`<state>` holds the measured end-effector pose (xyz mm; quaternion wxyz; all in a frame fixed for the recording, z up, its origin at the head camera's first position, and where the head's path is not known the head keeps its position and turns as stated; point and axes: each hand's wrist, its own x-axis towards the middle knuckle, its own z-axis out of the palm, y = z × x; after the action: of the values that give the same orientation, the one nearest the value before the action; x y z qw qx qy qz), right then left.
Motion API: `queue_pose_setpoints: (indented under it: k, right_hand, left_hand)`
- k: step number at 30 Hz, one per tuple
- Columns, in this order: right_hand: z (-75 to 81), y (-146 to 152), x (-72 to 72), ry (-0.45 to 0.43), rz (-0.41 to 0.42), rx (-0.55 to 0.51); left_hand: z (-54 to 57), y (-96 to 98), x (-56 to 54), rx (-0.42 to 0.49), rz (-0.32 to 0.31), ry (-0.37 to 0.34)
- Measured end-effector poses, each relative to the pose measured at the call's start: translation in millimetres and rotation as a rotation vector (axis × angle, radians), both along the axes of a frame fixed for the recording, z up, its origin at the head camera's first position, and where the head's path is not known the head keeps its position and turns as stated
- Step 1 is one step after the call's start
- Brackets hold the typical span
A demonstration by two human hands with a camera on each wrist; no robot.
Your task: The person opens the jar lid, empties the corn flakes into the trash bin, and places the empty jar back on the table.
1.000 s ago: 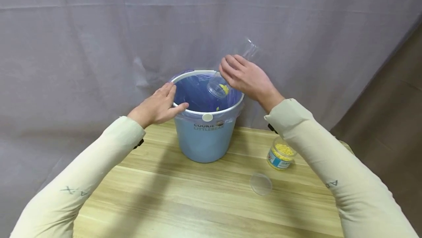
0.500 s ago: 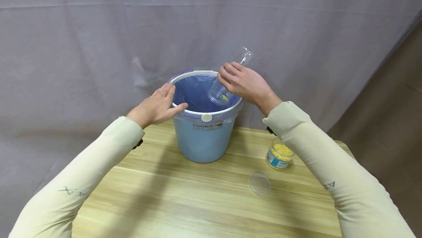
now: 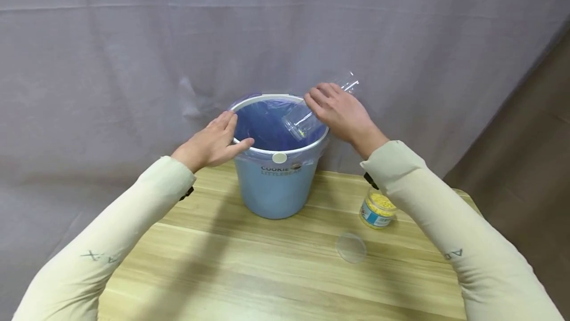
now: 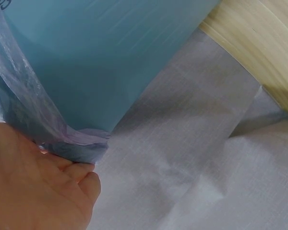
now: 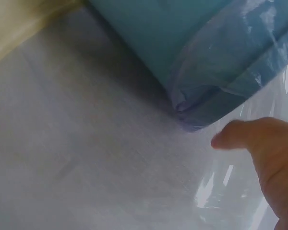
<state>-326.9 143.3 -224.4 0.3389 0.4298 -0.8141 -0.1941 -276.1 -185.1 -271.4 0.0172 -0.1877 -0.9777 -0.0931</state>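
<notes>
A clear plastic jar [image 3: 296, 120] leans mouth-down over the right side of a light blue bucket [image 3: 273, 192], a few yellow bits left near its mouth. My right hand [image 3: 340, 111] grips the jar round its middle; its base sticks out to the upper right. In the right wrist view, the thumb [image 5: 233, 135] lies against the clear wall, close to the bucket's rim. My left hand [image 3: 211, 143] rests on the bucket's left rim, fingers fairly straight and thumb spread along the front. A purplish plastic bag [image 4: 36, 91] lines the bucket and folds over its rim.
On the wooden table [image 3: 213, 271], a labelled jar [image 3: 377, 209] of yellow pieces stands lidless at the right, partly behind the right sleeve. A clear round lid [image 3: 351, 248] lies in front of it. A grey curtain [image 3: 133, 64] hangs behind the bucket.
The jar in my right hand first dipped lower into the bucket, then shifted right and tilted flatter. Fewer yellow bits show in it now. My left hand has stayed on the rim.
</notes>
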Motion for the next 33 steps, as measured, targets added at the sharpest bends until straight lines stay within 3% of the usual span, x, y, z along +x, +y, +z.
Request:
queue_pose_setpoints:
  k: [3, 11, 18, 24, 28, 33]
  right_hand:
    - [1.4, 6, 3.4, -0.134, -0.044, -0.127]
    - [11.4, 30, 9.6, -0.344, -0.109, -0.414]
    - [19.3, 41, 13.2, -0.414, -0.096, -0.765]
    - [25.1, 52, 18.0, -0.552, -0.194, -1.069]
    - [21.5, 61, 18.4, -0.628, -0.238, -1.182]
    - [2.1, 72, 17.4, -0.672, -0.288, -1.232]
  left_hand:
    - [-0.2, -0.5, 0.4, -0.003, 0.004, -0.002]
    - [0.6, -1.8, -0.5, 0.005, 0.001, 0.004]
    - [1.6, -2.8, -0.6, 0.001, 0.000, 0.000]
    - [0.7, -4.3, -1.9, -0.002, 0.005, -0.007]
    - [0.8, -2.8, -1.3, 0.004, 0.005, -0.003]
    - [1.0, -0.3, -0.7, 0.009, 0.004, 0.003]
